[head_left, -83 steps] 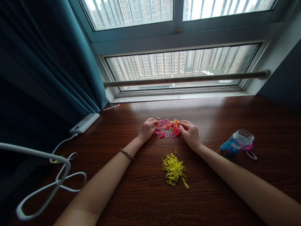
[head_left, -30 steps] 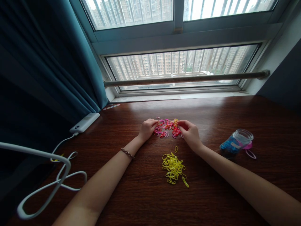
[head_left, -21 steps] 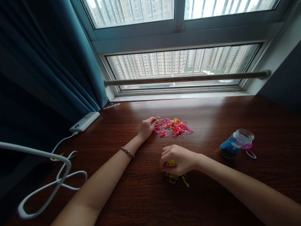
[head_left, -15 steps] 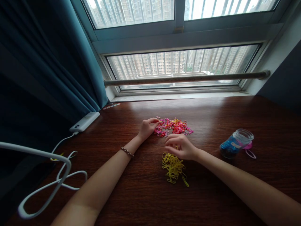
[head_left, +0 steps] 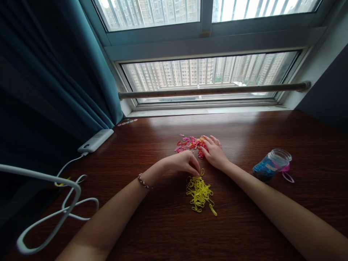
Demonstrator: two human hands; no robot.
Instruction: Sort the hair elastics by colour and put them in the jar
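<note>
A loose heap of yellow rubber bands (head_left: 199, 194) lies on the dark wood table. My left hand (head_left: 186, 162), with a braided bracelet on its wrist, reaches over the heap's far edge. Its thumb and fingers are pinched together there, and whatever sits between the fingertips is too small to make out. Farther back is a pile of pink, red and orange rubber bands (head_left: 189, 143). My right hand (head_left: 214, 154) rests on the right side of that pile, palm down with fingers spread, covering part of it.
To the right, a glass jar (head_left: 272, 165) of blue bands lies tilted against a pink object (head_left: 286, 168). A white power bank (head_left: 96, 140) with a thick white cable (head_left: 77, 195) is at the left, beside a blue curtain (head_left: 89, 72). A window rail (head_left: 212, 91) runs behind the table.
My left hand has come from the pink pile toward me, to the yellow heap. My right hand has moved away from above the yellow bands and back onto the pink pile, its fingers spreading.
</note>
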